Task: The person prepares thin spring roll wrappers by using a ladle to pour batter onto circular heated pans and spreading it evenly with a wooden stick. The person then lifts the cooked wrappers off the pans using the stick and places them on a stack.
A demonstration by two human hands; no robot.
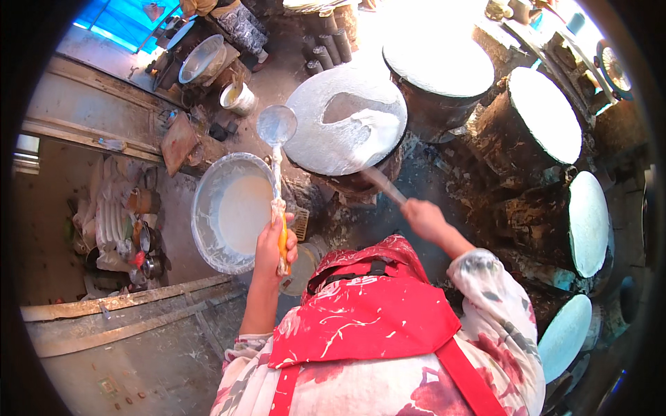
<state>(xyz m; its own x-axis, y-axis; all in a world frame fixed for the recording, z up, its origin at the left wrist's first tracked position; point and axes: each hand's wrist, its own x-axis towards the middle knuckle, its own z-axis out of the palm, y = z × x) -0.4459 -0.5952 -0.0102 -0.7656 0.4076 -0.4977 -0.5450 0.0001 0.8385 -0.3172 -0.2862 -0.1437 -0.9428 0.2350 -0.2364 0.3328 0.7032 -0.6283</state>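
My left hand (272, 244) is closed around the taped, yellowish handle of a ladle (277, 126), whose round bowl points away from me. Just left of it stands a wide basin (201, 236) holding creamy white batter (243, 211). My right hand (424, 220) grips the wooden handle of a spreader (385, 186), blurred toward its far end, where its head is hard to make out. It reaches onto a round griddle (316, 142) set on a dark drum-shaped stove. White batter coats most of this griddle, thicker on the right, around a greyer bare patch.
More round white-topped griddles (544, 114) on dark drum stoves curve around to my right. At the back left are a white bucket (238, 100) and a pale tub (201, 59). Dark cylinders (323, 55) stand beyond the griddle. Bags and pots (114, 222) lie left.
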